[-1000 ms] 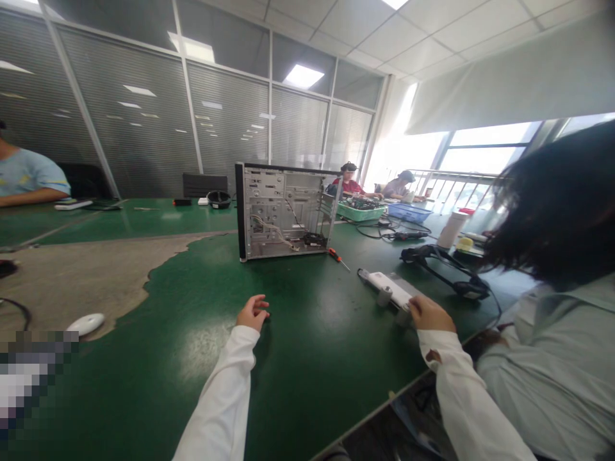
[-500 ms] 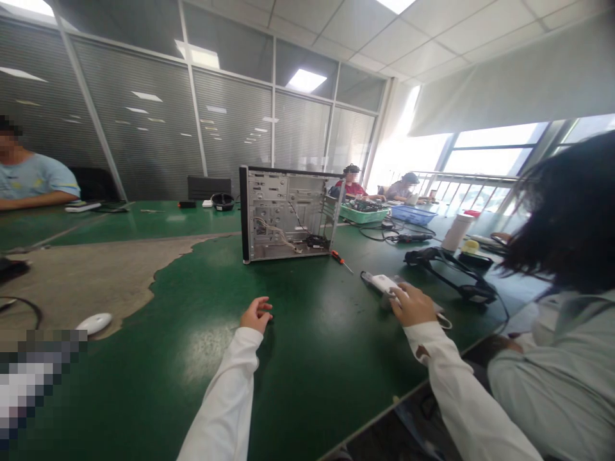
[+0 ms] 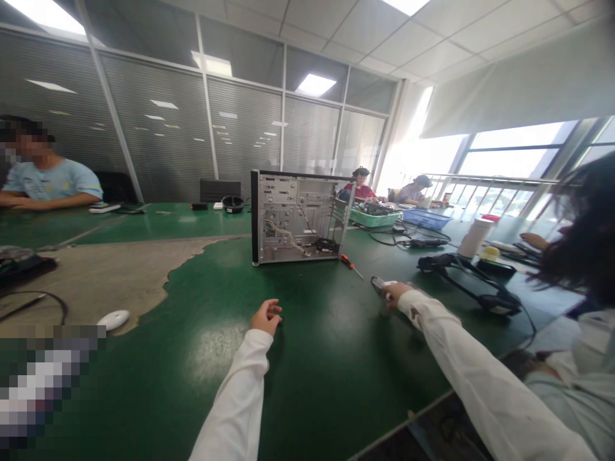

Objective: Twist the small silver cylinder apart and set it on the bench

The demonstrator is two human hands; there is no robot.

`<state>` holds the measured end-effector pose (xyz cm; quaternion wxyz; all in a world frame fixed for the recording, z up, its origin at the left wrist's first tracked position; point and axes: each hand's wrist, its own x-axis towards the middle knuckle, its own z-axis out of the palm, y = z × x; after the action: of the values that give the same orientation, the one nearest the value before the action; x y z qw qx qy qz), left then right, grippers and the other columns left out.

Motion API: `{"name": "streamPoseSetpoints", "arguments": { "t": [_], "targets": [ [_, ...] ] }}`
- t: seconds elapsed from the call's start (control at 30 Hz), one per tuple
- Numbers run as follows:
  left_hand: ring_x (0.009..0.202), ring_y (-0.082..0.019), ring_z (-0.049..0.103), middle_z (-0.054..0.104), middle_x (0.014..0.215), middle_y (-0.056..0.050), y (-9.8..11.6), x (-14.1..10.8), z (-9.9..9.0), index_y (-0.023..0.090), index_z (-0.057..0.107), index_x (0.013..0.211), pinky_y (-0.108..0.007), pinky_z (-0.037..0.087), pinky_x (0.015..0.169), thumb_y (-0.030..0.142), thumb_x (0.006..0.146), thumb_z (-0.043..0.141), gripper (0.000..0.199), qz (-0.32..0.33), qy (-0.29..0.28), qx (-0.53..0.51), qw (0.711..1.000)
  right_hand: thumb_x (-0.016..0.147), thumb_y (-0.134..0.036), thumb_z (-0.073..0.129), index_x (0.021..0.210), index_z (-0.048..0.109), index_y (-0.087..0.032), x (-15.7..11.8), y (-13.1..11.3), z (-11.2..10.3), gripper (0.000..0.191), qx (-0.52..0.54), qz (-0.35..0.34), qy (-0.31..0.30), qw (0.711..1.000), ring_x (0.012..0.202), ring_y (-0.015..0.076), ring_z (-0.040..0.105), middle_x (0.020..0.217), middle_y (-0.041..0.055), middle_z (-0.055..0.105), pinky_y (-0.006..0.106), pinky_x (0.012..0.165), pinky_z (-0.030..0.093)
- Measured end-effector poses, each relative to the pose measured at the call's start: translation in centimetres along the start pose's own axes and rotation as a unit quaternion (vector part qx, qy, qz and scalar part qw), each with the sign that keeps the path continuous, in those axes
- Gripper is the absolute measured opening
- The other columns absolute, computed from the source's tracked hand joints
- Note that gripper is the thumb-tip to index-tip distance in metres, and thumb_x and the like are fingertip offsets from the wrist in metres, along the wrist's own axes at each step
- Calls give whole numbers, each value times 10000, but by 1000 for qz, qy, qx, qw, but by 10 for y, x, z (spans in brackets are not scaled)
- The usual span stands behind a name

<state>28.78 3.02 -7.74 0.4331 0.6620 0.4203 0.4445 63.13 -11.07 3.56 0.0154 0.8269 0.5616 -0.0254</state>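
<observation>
My left hand (image 3: pixel 268 317) rests on the green tabletop, its fingers loosely bent and apart, with nothing in them. Farther right, my right hand (image 3: pixel 396 294) is closed at the far end of a small white device (image 3: pixel 384 285) with a clear wrapping and a dark loop. Most of that device is hidden by my hand and sleeve. Beyond both hands an opened computer case (image 3: pixel 300 218) stands upright, showing bare metal and loose cables inside. An orange-handled screwdriver (image 3: pixel 352 266) lies at its right corner, just left of the white device.
A black headset-like strap frame (image 3: pixel 468 282) and a white cylinder (image 3: pixel 475 238) stand at right, near a person leaning in. Behind are a green basket (image 3: pixel 375 219) and a blue basket (image 3: pixel 426 219). A white mouse (image 3: pixel 114 319) lies left. Other people sit around the table.
My right hand has slid forward along the white device to its far end, and its fingers have curled in. My left hand keeps its pose. The view has turned slightly left.
</observation>
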Motion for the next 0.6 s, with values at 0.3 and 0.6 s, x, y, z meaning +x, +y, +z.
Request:
{"name": "streamPoseSetpoints", "arguments": {
  "t": [0.3,0.6],
  "targets": [
    [611,-109,554,602,812,-31,18,-10,-4,163,496,947,-235,440,566,62,552,497,408,31,-29,13,999,618,-266,583,957,549,-250,7,-166,13,341,47,-252,20,966,852,194,530,917,42,571,273,712,379],
    [916,-186,528,564,996,-48,27,-18,-9,185,446,1055,-307,420,779,33,525,518,555,88,-35,73,993,633,-136,512,1195,271,-200,-5,-235,68,615,396,-338,135,843,783,136,527,942,46,519,307,751,422]
  ]
}}
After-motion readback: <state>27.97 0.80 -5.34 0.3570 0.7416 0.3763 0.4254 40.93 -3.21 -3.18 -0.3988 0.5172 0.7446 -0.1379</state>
